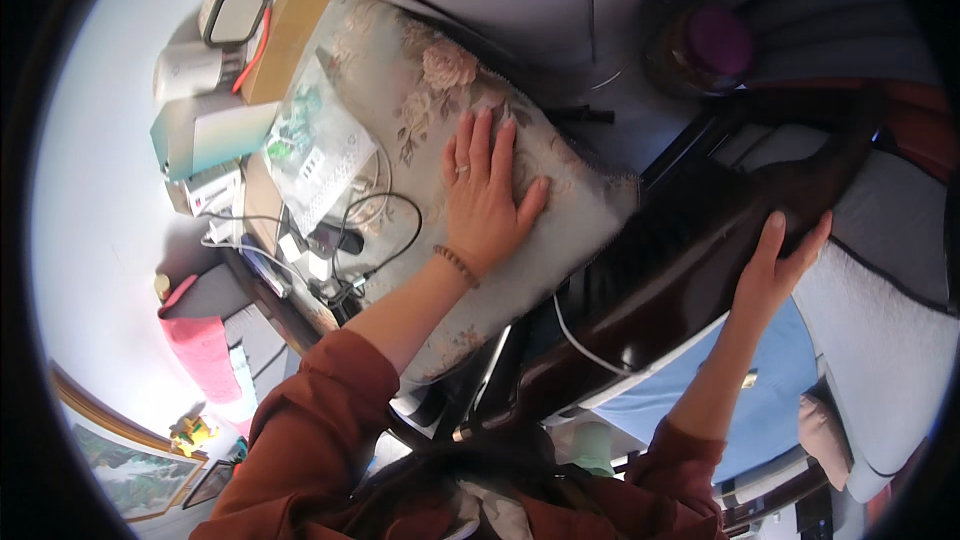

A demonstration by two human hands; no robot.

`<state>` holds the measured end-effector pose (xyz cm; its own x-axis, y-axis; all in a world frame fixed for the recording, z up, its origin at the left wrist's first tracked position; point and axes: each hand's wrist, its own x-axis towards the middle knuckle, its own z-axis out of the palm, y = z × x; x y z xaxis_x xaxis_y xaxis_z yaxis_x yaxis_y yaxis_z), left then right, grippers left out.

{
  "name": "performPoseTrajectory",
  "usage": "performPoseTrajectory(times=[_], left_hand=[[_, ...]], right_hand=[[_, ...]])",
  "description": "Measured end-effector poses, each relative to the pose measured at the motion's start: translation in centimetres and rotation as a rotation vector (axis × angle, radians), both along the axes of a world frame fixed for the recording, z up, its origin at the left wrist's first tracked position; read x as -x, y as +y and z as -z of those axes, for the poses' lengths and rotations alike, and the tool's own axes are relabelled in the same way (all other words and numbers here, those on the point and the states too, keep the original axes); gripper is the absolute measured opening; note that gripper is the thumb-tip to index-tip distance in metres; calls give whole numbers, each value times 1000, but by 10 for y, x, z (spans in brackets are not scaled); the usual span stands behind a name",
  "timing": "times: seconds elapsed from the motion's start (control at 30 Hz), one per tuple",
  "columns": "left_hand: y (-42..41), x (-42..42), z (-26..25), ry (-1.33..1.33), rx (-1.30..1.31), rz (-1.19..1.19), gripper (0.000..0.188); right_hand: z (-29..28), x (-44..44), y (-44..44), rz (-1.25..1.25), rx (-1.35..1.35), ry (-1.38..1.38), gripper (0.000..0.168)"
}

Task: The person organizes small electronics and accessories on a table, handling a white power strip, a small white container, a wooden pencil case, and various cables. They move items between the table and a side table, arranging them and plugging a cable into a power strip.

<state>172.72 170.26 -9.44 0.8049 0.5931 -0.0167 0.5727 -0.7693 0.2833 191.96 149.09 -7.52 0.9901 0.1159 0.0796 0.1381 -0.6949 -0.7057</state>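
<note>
My left hand (487,195) lies flat, palm down and fingers apart, on a pale floral tablecloth (427,240); it has a ring and a beaded bracelet. My right hand (780,262) rests on the dark polished wooden arm (675,285) of a seat, thumb and fingers spread over its edge. Left of my left hand are a clear plastic bag (322,150) with green and blue items inside, a black cable (416,214) and white charger plugs (319,265). A white cable (577,341) hangs across the wooden arm.
Along the wall stand a cardboard box (289,37), a small framed mirror (236,17), a white cylindrical container (187,71) and a teal-and-white box (217,135). A jar with a purple lid (718,41) is at the upper right. Grey cushions (892,217) and a blue cloth surface (772,382) lie on the right.
</note>
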Motion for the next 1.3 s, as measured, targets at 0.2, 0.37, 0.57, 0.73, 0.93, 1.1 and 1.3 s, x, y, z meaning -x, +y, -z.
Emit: performPoseTrajectory(times=[0.2,0.37,0.57,0.73,0.93,1.1,1.3], left_hand=[[0,9,1,-72,-46,-27,66],[-21,37,-22,-232,274,4,54],[-96,217,-99,-414,533,-205,31],[-136,366,-113,-330,630,-556,27],[-150,472,-118,-328,558,-816,23],[-153,522,-101,-225,606,-955,24],[-176,490,-126,-361,524,-456,44]], right_hand=[[3,1,-1,-28,-19,-73,66],[7,-2,-22,-124,98,-146,64],[-55,128,-56,-683,100,-18,27],[-62,199,-61,-750,474,-52,20],[-109,263,-64,-967,192,784,11],[-177,330,-51,-954,350,1337,17],[-255,401,-28,-1690,-80,1543,15]])
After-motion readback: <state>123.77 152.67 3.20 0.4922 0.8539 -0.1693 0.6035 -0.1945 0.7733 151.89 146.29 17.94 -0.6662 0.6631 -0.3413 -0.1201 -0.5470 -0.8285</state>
